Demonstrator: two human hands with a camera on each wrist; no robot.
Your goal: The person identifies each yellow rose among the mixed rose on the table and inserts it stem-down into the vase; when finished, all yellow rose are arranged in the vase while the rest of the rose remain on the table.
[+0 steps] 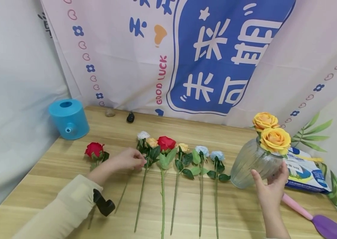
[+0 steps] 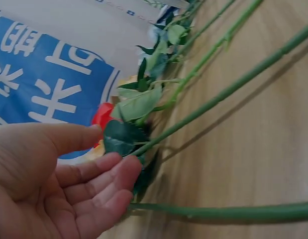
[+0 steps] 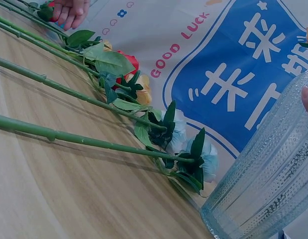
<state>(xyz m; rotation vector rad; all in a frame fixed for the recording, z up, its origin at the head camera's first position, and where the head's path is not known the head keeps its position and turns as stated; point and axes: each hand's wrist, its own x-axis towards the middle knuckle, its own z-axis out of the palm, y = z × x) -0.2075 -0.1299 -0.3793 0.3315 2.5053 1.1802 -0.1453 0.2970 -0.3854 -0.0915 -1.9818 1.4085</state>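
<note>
My right hand (image 1: 271,189) holds a ribbed glass vase (image 1: 253,164) near its rim, with the thumb on one side and fingers on the other. The vase tilts to the right, and two orange-yellow roses (image 1: 276,139) stick out of its mouth. Over the flowers on the left, my left hand (image 1: 127,159) has its fingertips right at the green stem (image 2: 203,112) of a flower. Thumb and fingers stand apart there in the left wrist view. By that hand lie a white rose (image 1: 143,135), a yellow rose (image 1: 152,142) and a red rose (image 1: 166,143).
Another yellow rose (image 1: 183,147) and two pale blue roses (image 1: 217,155) continue the row. A separate red rose (image 1: 94,149) lies at the left. A blue watering can (image 1: 69,119), two stones (image 1: 130,117), a printed packet (image 1: 305,172) and a pink-and-purple tool (image 1: 329,225) sit around them.
</note>
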